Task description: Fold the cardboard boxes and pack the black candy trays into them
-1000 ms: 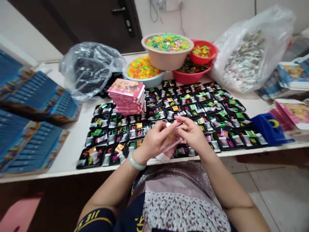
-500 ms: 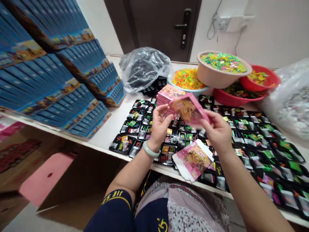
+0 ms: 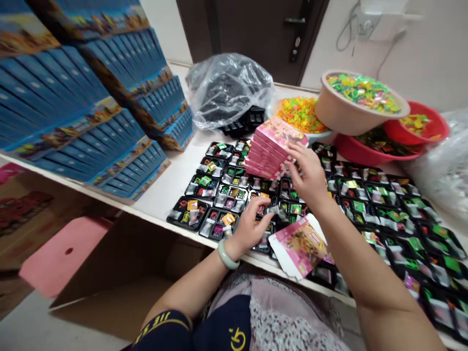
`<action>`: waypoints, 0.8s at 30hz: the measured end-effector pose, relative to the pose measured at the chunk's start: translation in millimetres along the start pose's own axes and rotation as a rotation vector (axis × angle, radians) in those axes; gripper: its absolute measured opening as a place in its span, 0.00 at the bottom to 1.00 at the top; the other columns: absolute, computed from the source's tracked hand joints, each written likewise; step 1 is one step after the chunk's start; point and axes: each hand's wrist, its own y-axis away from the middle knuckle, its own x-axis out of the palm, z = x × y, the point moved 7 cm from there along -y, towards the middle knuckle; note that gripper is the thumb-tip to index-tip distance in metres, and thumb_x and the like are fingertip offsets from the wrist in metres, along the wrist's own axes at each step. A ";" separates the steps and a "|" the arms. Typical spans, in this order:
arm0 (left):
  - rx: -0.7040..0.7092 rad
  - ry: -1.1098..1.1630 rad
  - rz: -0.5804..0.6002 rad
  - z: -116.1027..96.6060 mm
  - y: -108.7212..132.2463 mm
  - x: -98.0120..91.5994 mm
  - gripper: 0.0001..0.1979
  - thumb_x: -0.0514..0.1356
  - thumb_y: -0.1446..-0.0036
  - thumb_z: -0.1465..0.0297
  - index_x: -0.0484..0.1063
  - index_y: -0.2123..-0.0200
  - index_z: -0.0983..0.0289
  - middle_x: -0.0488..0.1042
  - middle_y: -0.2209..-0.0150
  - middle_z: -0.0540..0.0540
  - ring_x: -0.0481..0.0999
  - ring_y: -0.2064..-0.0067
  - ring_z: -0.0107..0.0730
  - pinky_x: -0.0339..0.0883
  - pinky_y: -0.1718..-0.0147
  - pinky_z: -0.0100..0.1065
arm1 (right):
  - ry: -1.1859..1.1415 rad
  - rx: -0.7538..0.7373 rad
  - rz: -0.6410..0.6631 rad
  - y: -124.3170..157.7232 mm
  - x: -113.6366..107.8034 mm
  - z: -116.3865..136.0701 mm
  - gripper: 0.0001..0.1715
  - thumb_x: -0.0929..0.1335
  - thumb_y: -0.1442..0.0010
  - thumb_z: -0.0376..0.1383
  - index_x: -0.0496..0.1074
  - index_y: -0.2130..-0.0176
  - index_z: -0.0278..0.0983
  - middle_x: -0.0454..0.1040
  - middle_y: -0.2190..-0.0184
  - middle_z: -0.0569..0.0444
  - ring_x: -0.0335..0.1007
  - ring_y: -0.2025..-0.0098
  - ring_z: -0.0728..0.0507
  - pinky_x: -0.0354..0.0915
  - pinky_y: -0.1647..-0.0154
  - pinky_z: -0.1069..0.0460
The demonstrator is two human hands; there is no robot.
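On my head view, the right hand (image 3: 309, 173), just right of centre, has its fingers at the pink box stack (image 3: 274, 146). I see the left hand (image 3: 252, 229) at lower centre, fingers and thumb parted over filled black trays (image 3: 182, 224), near a pink carton (image 3: 302, 246). Blue boxes (image 3: 69, 73) crowd the upper left; a beige tub (image 3: 343, 114) sits upper right.

Dark brown door (image 3: 241, 24) at top centre, lever handle (image 3: 295, 21) near its right edge, lock (image 3: 295, 51) below. Pale wall (image 3: 435, 58) across upper right of frame, narrower strip left of door. White socket box (image 3: 387, 20) at upper right, thin grey cord (image 3: 383, 64) hanging beneath. White table (image 3: 166, 192) running from left edge down to lower right, deep shadow under it. Flat pink panel (image 3: 66, 253) with round hole at lower left. Even, soft light on wall. Pale patch in bottom-left corner, blurred, possibly floor (image 3: 24, 324).
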 end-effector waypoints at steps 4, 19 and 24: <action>0.172 -0.142 0.276 -14.4 21.4 41.9 0.16 0.56 0.38 0.69 0.64 0.47 0.62 0.71 0.50 0.61 0.69 0.45 0.44 0.62 0.43 0.50 | 0.033 0.227 0.089 75.6 -50.5 -22.6 0.13 0.64 0.36 0.39 0.73 0.53 0.42 0.77 0.54 0.49 0.72 0.50 0.38 0.66 0.47 0.39; 0.156 -0.465 0.418 -25.7 54.0 96.7 0.32 0.57 0.40 0.69 0.50 0.35 0.65 0.64 0.41 0.67 0.62 0.39 0.51 0.54 0.39 0.57 | -0.030 0.729 0.316 187.9 -48.9 -52.6 0.14 0.68 0.45 0.35 0.72 0.57 0.36 0.75 0.65 0.49 0.71 0.64 0.41 0.67 0.61 0.46; 0.267 -0.262 0.231 -60.8 9.7 64.3 0.16 0.53 0.37 0.75 0.64 0.45 0.63 0.73 0.57 0.58 0.73 0.56 0.35 0.71 0.56 0.37 | -0.626 0.787 0.395 151.8 -64.1 -34.8 0.11 0.70 0.48 0.41 0.73 0.64 0.37 0.74 0.68 0.54 0.69 0.67 0.46 0.67 0.65 0.50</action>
